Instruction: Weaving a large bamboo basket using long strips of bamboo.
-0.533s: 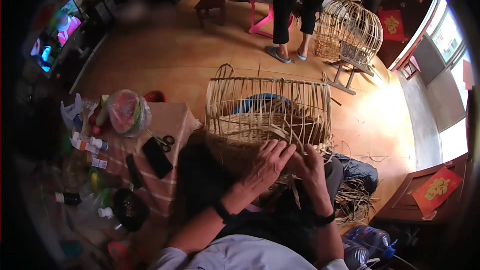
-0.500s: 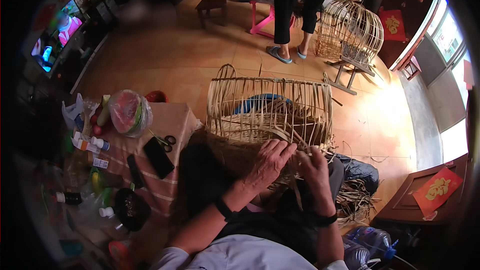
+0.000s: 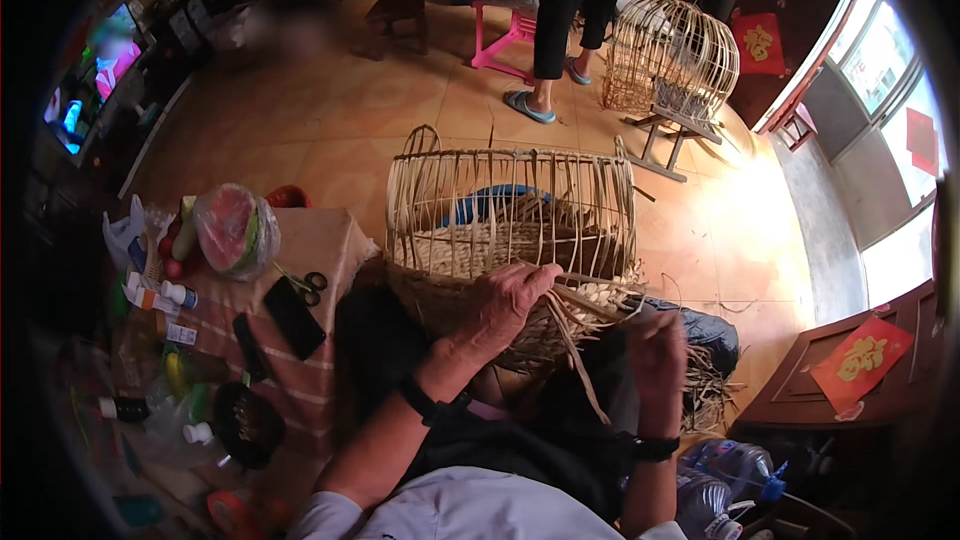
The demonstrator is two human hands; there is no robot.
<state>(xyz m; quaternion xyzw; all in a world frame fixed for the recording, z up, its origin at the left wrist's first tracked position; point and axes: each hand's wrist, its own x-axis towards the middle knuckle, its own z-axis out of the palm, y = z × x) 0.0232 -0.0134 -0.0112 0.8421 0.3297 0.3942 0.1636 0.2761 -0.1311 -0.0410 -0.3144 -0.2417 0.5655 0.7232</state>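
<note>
On my lap stands a woven basket [image 3: 430,265], its lower wall densely plaited and its upper part open ribs under a straight rim. My left hand [image 3: 505,308] is closed at the basket's near side, pinching pale flat weaving strips [image 3: 572,340] between thumb and fingers. One loose end hangs down toward my lap, while another strip stretches right. To the right of the basket is my right hand [image 3: 658,365], blurred by motion, its fingers curled; the strip runs up to it. Its fingertips are partly hidden by the blur.
A cloth-covered table [image 3: 335,240] at left bears a wrapped melon [image 3: 235,230], scissors [image 3: 314,287], a phone [image 3: 295,318] and bottles. Dry strips [image 3: 708,390] lie at right beside plastic jugs [image 3: 735,470]. Beyond, a person [image 3: 565,10] stands near another basket [image 3: 672,50] on a wooden stand.
My right hand has moved away from my left, to the right and slightly down. My left hand has shifted a little up and left in the picture. The background person's feet have shifted.
</note>
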